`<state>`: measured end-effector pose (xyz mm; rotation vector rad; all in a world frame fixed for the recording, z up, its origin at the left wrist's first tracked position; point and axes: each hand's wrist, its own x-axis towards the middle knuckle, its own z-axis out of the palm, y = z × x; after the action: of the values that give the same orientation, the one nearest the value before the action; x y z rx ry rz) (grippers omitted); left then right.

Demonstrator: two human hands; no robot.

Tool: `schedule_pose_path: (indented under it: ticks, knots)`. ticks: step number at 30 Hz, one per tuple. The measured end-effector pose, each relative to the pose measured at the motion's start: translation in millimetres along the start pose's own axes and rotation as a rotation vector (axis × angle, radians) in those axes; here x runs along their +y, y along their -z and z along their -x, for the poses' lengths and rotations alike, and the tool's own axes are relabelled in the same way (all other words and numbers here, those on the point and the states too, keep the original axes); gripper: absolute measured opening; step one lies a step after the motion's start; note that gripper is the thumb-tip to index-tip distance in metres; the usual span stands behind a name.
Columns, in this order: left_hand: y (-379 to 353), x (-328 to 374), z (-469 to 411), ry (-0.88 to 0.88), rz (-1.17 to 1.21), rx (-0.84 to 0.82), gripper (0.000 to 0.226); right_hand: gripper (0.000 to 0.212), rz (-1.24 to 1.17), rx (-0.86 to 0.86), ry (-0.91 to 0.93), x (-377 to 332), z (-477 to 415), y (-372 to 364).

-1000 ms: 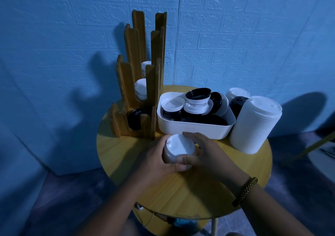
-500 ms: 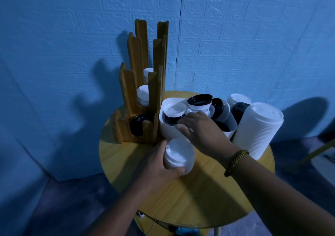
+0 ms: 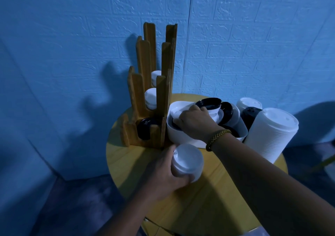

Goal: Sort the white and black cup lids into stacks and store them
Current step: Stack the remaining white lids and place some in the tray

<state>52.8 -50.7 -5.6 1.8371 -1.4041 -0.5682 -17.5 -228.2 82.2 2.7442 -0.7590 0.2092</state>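
Lids of black and white plastic (image 3: 208, 103) fill the white oblong tub (image 3: 178, 136) at frame centre, above my left hand (image 3: 163, 177) gripping a white lid stack (image 3: 186, 160); my right hand (image 3: 195, 122) reaches in, grip hidden.

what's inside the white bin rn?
Jumbled black lids and white lids in the white bin. The right hand reaches in, covering the middle; what lies beneath it is hidden.
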Motion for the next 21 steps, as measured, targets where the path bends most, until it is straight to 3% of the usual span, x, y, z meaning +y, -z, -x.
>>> schedule_pose_path:
  ticks: [3,9,12,15,18,21]
  knots:
    - [-0.8,-2.1,0.9,0.005,0.008,0.003,0.096,0.023,-0.292,0.062,-0.057,6.1,4.2,6.4]
    - [-0.1,-0.9,1.4,-0.012,0.003,0.009,0.092,0.018,-1.011,0.382,-0.193,5.5,51.0,27.3]
    - [-0.3,-0.2,2.7,-0.001,0.031,0.012,0.096,0.02,-1.494,0.363,-0.269,0.6,79.8,31.3]
    - [1.2,1.9,3.4,0.018,0.071,0.008,0.087,0.035,-1.941,0.221,-0.352,-8.3,107.4,25.0]
    - [2.5,5.6,4.1,0.026,0.057,0.001,0.078,0.043,-2.045,0.09,-0.464,-15.8,129.0,10.8]
    - [3.7,6.5,5.3,0.011,0.025,-0.012,0.091,0.032,-1.935,0.067,-0.533,-18.3,141.2,2.0]
